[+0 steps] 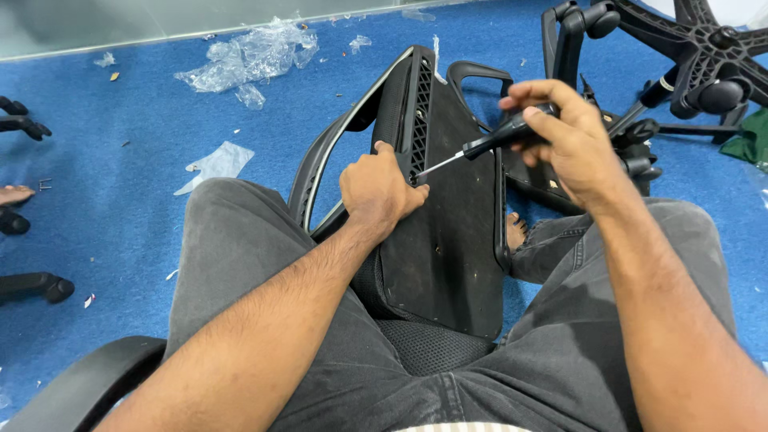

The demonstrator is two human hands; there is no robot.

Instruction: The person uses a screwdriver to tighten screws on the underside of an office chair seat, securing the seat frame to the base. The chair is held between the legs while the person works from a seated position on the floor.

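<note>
A black office chair seat [448, 240] lies upside down between my knees, its armrest frame [320, 160] at the left. My left hand [378, 192] presses on the seat's underside beside a ribbed black bracket [420, 112]. My right hand [560, 132] grips a black-handled screwdriver [500, 140]. Its metal tip points down-left to the bracket, right next to my left fingers.
A black star-shaped chair base with castors [696, 56] lies at the upper right on the blue carpet [120, 176]. Torn clear plastic wrap [252, 56] and scraps lie at the upper left. More black chair parts [32, 284] line the left edge. A green cloth [748, 140] sits far right.
</note>
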